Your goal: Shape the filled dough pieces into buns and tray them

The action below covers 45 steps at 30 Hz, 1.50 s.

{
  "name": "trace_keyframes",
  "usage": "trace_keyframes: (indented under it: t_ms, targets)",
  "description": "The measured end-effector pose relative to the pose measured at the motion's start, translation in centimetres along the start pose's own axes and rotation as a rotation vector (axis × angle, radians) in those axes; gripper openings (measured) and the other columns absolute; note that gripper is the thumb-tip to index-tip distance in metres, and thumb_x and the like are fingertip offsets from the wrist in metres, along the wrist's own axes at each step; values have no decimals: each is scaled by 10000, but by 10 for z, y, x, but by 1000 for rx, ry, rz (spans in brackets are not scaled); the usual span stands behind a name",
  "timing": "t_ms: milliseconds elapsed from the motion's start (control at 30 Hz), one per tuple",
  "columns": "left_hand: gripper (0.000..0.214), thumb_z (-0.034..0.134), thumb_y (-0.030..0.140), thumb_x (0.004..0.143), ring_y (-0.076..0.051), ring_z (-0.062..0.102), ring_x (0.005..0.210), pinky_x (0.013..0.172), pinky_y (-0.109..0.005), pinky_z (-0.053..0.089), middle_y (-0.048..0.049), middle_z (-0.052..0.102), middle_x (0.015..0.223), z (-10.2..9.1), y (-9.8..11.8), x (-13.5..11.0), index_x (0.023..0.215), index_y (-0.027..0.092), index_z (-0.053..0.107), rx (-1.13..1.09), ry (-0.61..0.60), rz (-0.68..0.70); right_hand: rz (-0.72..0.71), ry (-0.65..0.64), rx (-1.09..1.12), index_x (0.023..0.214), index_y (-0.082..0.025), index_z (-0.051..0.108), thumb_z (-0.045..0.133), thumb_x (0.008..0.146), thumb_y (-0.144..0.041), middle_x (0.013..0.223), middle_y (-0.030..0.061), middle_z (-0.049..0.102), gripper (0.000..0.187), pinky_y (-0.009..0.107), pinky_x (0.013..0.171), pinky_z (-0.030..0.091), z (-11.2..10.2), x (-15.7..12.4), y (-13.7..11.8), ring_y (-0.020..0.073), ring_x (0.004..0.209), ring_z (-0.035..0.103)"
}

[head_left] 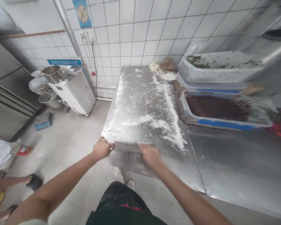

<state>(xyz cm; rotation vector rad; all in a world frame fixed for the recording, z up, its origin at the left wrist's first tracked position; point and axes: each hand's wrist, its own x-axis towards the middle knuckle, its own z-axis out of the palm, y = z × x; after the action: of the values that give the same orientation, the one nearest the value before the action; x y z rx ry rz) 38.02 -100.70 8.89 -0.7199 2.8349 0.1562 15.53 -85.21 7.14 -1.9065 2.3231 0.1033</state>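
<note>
At the near edge of the floured steel table [131,103], my left hand [103,148] is closed on the left end of a wide, flat grey scraper [127,147]. My right hand [151,155] grips its other end, with the fingers curled over the top. The scraper is blurred, so its lower edge is hard to tell from the steel. White flour [170,122] lies in streaks and smears beyond it. A thin wooden stick [151,100] rests farther up the tabletop.
A blue-based plastic tub [224,123] of dark filling stands right, before a white tub [222,75] with green bits. A flour bowl [168,77] sits at the back. White machine [71,97] and scale [43,121] stand left; another person's foot [34,182] shows lower left.
</note>
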Motion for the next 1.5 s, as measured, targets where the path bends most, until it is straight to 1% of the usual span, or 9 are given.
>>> trace_keyframes:
  t_ms: [133,267,400,700,833,1067,1200,1367,1500]
  targets:
    - [438,489,123,701,-202,584,786,894,-400,277,-48,665,760,39,24,-101,1105,274,565,-51,-53,-9,-115,90,98,1130,-189,612,413,812,-56,1151,81,625,397,282,833,447,55,-80,-50,190,1070,564]
    - [531,475,93,689,-212,587,809,852,-395,303,-61,673,802,61,12,-129,1192,261,501,-47,-87,-41,-141,206,120,1104,-182,628,467,795,-62,1130,66,639,369,287,851,443,84,-88,-84,194,1046,578]
    - [484,504,154,704,-230,597,792,812,-388,323,-88,666,801,53,-19,-84,1178,250,519,4,-120,-22,-104,199,79,1085,-166,627,471,815,-95,1116,94,639,319,289,838,445,74,-40,-76,203,1030,578]
    - [348,474,212,781,-231,612,810,854,-390,309,-106,670,810,-33,-110,127,1109,212,592,119,-53,50,254,-41,56,1064,-200,620,390,826,-89,1065,72,656,349,283,805,430,-30,152,-10,196,1008,582]
    - [325,452,221,796,-225,598,797,873,-412,295,-94,664,777,-25,-138,96,1090,226,592,88,-36,244,281,32,104,1179,-221,567,414,812,-115,1169,62,615,411,297,819,437,-23,115,-49,201,1048,568]
    - [474,458,125,745,-223,579,812,871,-423,299,-68,665,780,57,-184,-31,1194,276,481,-32,-330,441,373,239,72,1050,-260,644,436,728,-27,1064,9,672,448,251,784,465,87,1,-205,160,982,607]
    - [525,457,129,730,-229,570,820,833,-411,318,-84,668,816,41,-190,32,1236,271,455,43,-247,458,431,184,48,1134,-210,606,436,745,-37,1160,59,623,458,277,821,464,73,54,-179,188,1067,564]
    - [377,426,167,762,-208,591,699,814,-387,318,-91,667,716,-41,-188,174,1093,219,600,149,-94,370,550,-90,120,1100,-193,620,410,835,-133,1072,94,655,344,278,802,446,-33,181,-73,196,997,592]
    - [344,432,180,767,-224,596,715,852,-416,282,-102,664,725,-65,-190,166,1050,215,624,168,-26,362,539,-29,117,1080,-202,627,392,856,-149,1021,94,670,329,273,812,430,-58,178,-73,195,969,603]
